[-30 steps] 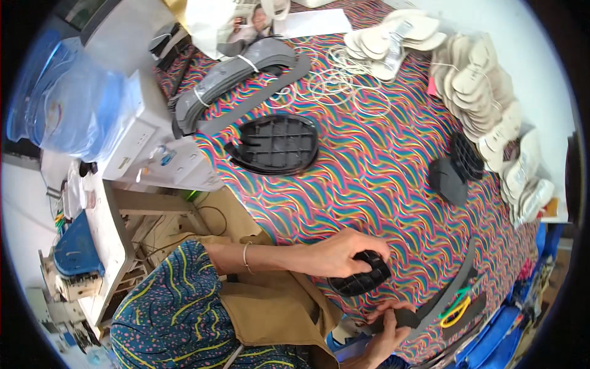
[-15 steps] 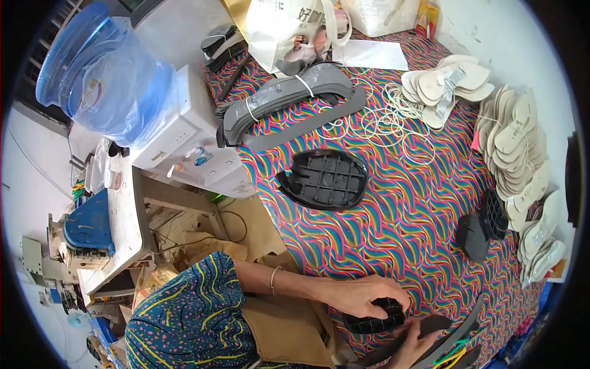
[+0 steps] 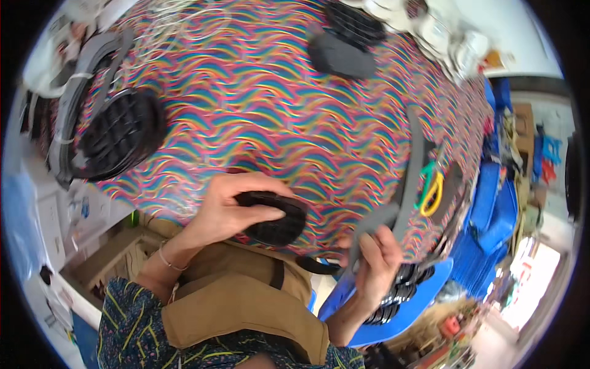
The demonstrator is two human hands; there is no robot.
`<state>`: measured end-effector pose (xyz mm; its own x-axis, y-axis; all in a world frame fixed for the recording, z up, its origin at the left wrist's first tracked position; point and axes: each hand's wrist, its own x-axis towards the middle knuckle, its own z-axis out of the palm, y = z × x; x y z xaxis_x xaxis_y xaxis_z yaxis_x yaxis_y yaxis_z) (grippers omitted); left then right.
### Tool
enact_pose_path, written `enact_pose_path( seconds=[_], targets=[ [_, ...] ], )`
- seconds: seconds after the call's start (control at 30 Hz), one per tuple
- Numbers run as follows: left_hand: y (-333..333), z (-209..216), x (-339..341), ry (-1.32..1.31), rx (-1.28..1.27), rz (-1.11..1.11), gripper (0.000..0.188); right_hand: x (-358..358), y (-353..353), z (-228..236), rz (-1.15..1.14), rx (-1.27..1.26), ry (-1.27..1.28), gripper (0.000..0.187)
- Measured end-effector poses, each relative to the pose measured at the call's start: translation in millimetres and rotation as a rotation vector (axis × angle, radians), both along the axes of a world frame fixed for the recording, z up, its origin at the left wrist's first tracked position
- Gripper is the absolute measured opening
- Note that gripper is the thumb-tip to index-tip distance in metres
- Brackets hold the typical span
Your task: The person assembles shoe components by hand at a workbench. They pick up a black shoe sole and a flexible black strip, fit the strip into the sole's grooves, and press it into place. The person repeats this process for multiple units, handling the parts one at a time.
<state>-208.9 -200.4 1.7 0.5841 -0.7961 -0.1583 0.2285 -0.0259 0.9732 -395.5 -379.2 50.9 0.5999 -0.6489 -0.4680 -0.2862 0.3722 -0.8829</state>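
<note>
My left hand (image 3: 224,206) pinches a black shoe sole piece (image 3: 286,224) with a ribbed surface, thumb on top, above the near edge of the table. In my right hand (image 3: 376,258) is a curved grey strip (image 3: 367,229), gripped between thumb and fingers. A dark flat end (image 3: 319,265) shows to the left of that hand; whether it belongs to the strip I cannot tell. Just beyond lies another long grey strip (image 3: 410,169), beside scissors (image 3: 431,194) with yellow and green handles.
On the patterned tablecloth (image 3: 246,111), a black gridded sole (image 3: 120,135) rests at left by a tied grey strip bundle (image 3: 77,101). Black sole pieces (image 3: 344,55) and pale insoles (image 3: 452,52) lie at the far side. A blue bin (image 3: 439,283) below right holds several black soles.
The view has swung to the right. My left hand has raised the black sole piece from the tabletop. My right hand, with a grey strip, is now farther from it.
</note>
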Motion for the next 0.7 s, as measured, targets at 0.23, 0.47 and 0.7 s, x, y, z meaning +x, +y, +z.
enact_pose_path(
  seconds=[0.23, 0.47, 0.7],
  targets=[
    [-14.7, 7.9, -7.7, 0.303, 0.085, -0.015, 0.059, 4.3, 15.8, -40.0, -0.005, -0.252, 0.082, 0.008],
    [-30.3, 5.2, -27.1, 0.347, 0.068, -0.004, 0.055, 10.9, 22.5, -44.9, 0.100, -0.429, 0.168, 0.019],
    [-42.1, 1.8, -28.9, 0.250, 0.112, -0.063, 0.045, 6.4, 19.3, -49.8, 0.188, -0.610, 0.174, 0.027]
  ],
)
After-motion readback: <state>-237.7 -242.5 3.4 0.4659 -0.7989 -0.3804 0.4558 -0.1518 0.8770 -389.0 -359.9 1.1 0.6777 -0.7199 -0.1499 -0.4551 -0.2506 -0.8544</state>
